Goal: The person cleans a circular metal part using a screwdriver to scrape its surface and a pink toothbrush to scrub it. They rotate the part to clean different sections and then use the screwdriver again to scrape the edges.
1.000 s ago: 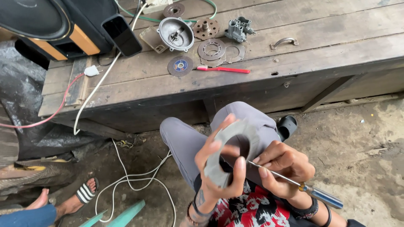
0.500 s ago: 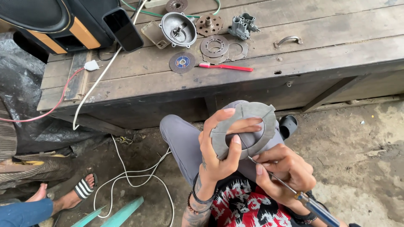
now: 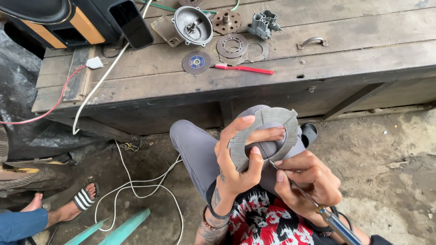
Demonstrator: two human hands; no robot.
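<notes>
My left hand [image 3: 236,161] grips a flat grey ring-shaped gasket [image 3: 268,122] upright in front of my knees, fingers through and around its hole. My right hand [image 3: 309,179] holds a thin metal pick with a blue-grey handle [image 3: 334,222], its tip touching the gasket's lower inner edge. I sit low, grey trousers [image 3: 195,145] under the hands.
A wooden bench [image 3: 345,59] ahead carries a metal housing [image 3: 193,25], round plates [image 3: 232,45], a grinding disc [image 3: 196,62], a red toothbrush [image 3: 245,69], a small metal block [image 3: 263,25], a handle [image 3: 312,42] and a dark phone [image 3: 131,22]. White cable [image 3: 136,181] lies on dirt. Another person's sandalled foot [image 3: 77,202] is at left.
The gasket has been turned in my left hand and lifted slightly; my right hand brought the pick's tip up to its lower inner edge. The view shifted a little.
</notes>
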